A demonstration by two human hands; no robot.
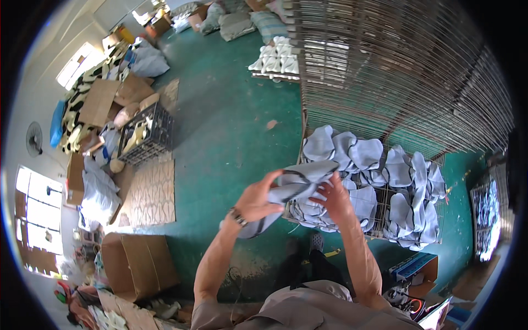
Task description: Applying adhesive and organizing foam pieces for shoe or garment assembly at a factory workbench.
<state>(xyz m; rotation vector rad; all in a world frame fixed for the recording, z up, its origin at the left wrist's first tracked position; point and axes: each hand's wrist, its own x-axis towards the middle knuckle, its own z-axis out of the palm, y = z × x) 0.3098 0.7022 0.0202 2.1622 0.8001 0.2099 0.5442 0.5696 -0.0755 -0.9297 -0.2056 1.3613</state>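
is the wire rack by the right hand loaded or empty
Loaded: many grey pieces lie across the wire rack, with gaps showing between some of them.

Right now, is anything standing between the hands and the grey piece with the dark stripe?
Nothing visible does: the left hand grips the grey piece, and the right hand is at its right edge, though contact there is hard to tell. The other grey pieces lie beyond, mostly to the right, not between.

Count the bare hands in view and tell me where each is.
2: the left hand grips the grey, dark-banded piece from its left; the right hand is at its right side. No others show.
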